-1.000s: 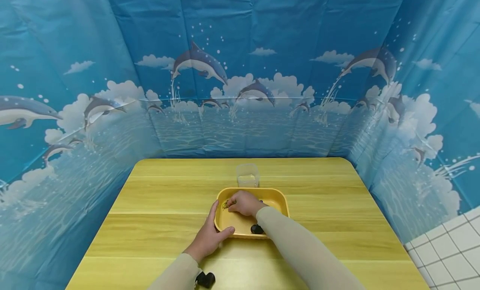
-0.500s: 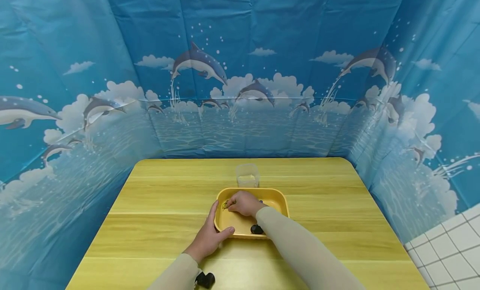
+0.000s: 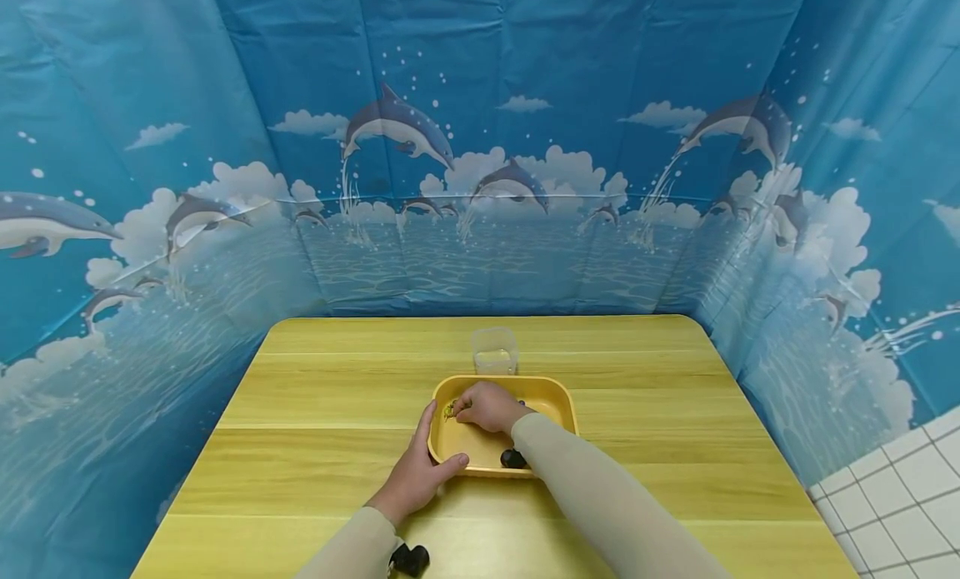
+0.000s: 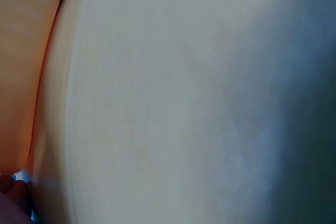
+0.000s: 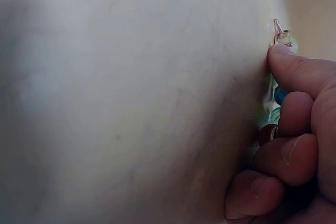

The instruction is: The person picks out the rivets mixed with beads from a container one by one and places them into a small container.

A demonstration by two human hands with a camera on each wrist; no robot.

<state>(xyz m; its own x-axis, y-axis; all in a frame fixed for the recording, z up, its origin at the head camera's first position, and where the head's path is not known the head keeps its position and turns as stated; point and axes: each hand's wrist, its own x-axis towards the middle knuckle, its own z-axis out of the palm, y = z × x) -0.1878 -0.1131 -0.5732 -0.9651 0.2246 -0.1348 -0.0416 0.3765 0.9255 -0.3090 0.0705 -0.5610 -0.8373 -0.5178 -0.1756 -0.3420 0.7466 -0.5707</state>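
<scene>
A yellow-orange tray (image 3: 551,387) sits on the table. My left hand (image 3: 418,472) lies at its near left corner, fingers straight along the left side and thumb resting at the front rim. Inside the tray, my right hand (image 3: 491,406) has its fingers curled near the left wall. The right wrist view has its thumb against a small piece with gold-coloured wire loops (image 5: 282,31) and a pale bead. Glassy blue, green and dark red beads (image 5: 280,95) show behind the fingers, which partly hide them. Yellowish bits (image 3: 450,410) lie at the fingertips in the head view.
Behind the tray stands a clear plastic container (image 3: 495,351). A black rounded object (image 3: 513,458) lies in the tray's front, partly behind the right sleeve. Another black object (image 3: 410,560) is beside the left sleeve. A dolphin-printed curtain (image 3: 480,254) surrounds the wooden table (image 3: 322,396).
</scene>
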